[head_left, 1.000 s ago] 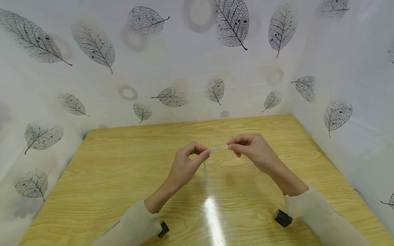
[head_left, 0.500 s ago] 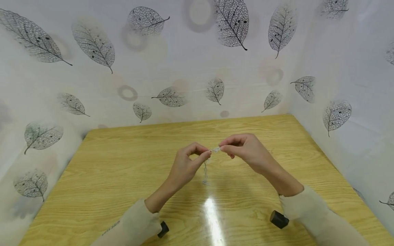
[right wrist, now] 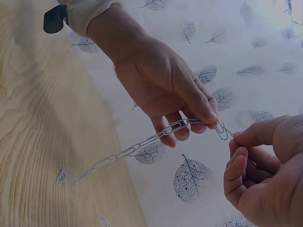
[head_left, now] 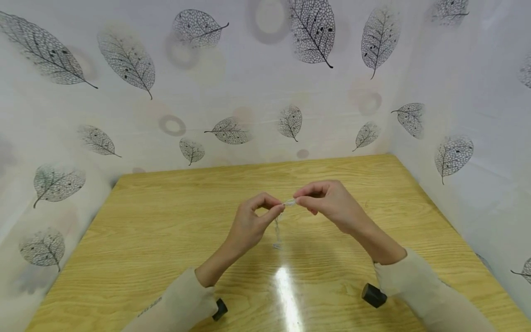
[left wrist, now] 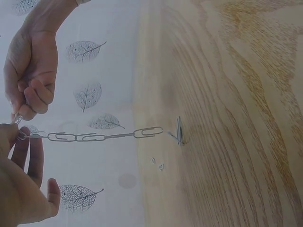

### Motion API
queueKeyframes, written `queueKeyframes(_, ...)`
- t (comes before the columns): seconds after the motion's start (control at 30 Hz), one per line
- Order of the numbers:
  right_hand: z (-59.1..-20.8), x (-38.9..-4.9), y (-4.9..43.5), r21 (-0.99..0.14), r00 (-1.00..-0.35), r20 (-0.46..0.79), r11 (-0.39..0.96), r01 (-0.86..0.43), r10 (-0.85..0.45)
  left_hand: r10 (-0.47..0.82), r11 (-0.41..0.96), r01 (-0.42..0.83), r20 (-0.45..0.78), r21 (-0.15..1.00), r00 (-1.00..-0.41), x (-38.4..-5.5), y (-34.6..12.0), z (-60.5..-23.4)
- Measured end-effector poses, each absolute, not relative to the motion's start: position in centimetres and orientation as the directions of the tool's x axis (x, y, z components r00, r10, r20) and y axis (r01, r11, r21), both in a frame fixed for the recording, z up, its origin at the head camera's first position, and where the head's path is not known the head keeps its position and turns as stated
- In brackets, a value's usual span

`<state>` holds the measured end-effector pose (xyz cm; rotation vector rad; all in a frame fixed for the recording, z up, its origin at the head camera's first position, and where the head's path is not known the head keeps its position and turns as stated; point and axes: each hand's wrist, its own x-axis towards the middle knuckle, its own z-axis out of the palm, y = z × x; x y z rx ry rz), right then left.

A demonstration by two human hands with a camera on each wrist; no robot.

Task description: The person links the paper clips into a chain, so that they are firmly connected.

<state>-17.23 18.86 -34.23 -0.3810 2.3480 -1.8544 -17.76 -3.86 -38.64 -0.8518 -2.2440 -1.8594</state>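
Note:
A chain of linked silver paper clips (right wrist: 132,149) hangs down from my left hand (head_left: 249,223). Thumb and forefinger of that hand pinch its upper end. My right hand (head_left: 333,205) faces it a short way to the right, pinching a paper clip (right wrist: 222,132) between thumb and forefinger. This clip touches or overlaps the top of the chain; whether it is hooked through cannot be made out. Near the table surface, the chain's lower links (right wrist: 62,178) bend at an angle.
The wooden table (head_left: 166,221) fills the space below both hands. Another paper clip (right wrist: 104,220) shows at the bottom of the right wrist view. Leaf-printed cloth (head_left: 249,92) rises behind the table and at both sides. A black device (head_left: 374,295) is on the right sleeve.
My right hand has moved left with its paper clip, closing the gap to the chain's upper end. My left hand has stayed almost still.

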Motion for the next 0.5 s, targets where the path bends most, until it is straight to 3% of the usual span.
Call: queueKeyframes(0.5,-34.27,-16.88,19.34,-0.977,-0.953,0.162,0.094,-0.192,-0.257,0.324,0.117,0.425,0.370,0.898,-0.871,-17.74,-3.74,-38.62)
